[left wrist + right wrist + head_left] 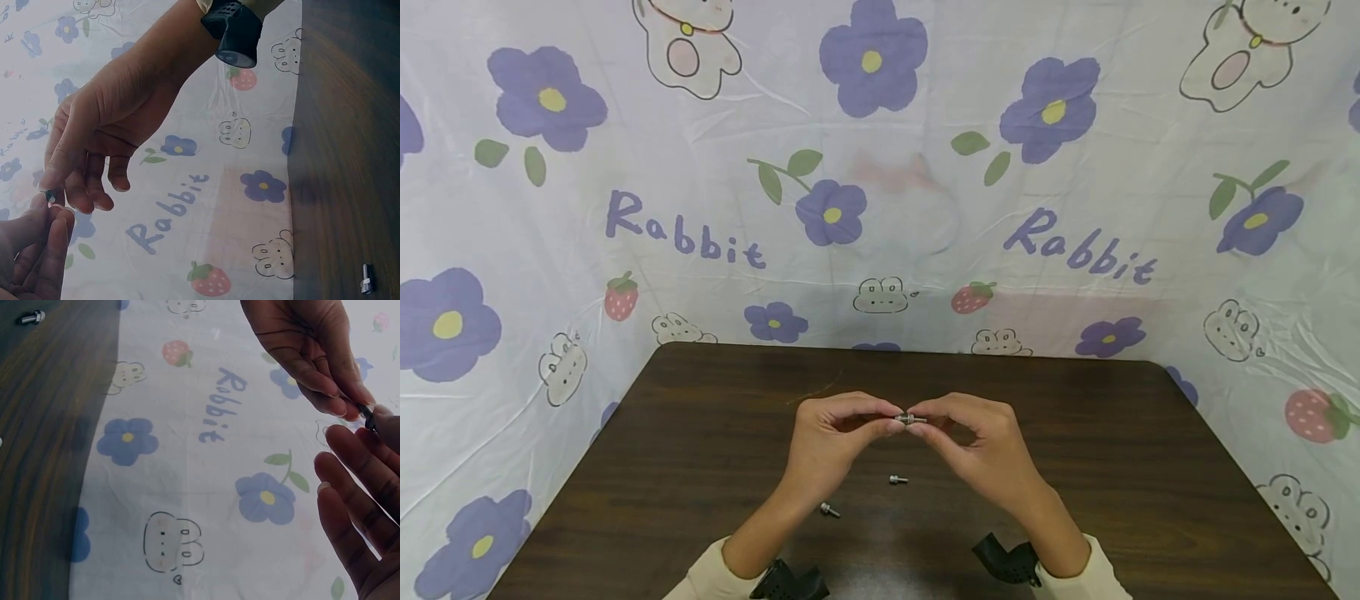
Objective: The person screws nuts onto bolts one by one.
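Note:
Both hands meet above the middle of the table over one small metal bolt (911, 419). My left hand (826, 442) pinches its left end between thumb and forefinger. My right hand (987, 443) pinches it from the right, also between thumb and fingertips. In the head view a collar-like part, perhaps a nut or washer, shows around the bolt; fingertips hide much of it. In the right wrist view the bolt (369, 417) looks dark between the fingertips, and the right hand's other fingers (350, 519) are spread loosely.
Two more small metal bolts lie on the dark wooden table (700, 467): one bolt (898, 479) below the hands, another bolt (829, 510) nearer the left forearm. A patterned cloth (910, 250) hangs behind and at both sides. Black wrist cameras (1006, 560) sit on both wrists.

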Action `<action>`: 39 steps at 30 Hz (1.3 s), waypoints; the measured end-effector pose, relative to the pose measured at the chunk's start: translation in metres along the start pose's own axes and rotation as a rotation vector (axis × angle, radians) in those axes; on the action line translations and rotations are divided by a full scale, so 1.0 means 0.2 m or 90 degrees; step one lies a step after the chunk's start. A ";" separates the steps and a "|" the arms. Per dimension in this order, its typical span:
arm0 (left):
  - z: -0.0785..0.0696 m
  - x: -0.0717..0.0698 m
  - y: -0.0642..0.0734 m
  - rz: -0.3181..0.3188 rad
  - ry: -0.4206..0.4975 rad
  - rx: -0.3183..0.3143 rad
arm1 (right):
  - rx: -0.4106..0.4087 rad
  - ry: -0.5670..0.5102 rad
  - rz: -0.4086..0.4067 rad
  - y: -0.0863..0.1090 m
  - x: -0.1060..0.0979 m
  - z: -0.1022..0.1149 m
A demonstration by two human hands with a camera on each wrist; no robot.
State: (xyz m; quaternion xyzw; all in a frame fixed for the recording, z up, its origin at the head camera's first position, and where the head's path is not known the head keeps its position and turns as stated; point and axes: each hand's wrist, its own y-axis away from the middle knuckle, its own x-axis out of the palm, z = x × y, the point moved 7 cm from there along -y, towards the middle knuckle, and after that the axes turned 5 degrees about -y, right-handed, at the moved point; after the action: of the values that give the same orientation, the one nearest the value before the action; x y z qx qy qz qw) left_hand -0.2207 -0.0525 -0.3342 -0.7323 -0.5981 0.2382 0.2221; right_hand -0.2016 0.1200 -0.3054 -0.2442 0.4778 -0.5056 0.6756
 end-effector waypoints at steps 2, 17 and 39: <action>0.00 0.00 0.00 0.002 0.000 0.002 | 0.004 0.000 0.003 0.00 0.00 0.00; -0.01 0.01 0.00 0.010 -0.008 0.026 | 0.038 -0.001 0.019 0.01 0.01 -0.02; 0.00 0.00 0.00 0.000 -0.002 -0.004 | -0.009 -0.012 0.006 0.00 0.00 0.00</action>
State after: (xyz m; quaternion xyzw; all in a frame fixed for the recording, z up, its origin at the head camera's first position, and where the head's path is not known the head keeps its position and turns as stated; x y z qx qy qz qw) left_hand -0.2202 -0.0519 -0.3340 -0.7323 -0.5995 0.2376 0.2189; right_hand -0.2009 0.1192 -0.3053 -0.2517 0.4760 -0.4965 0.6809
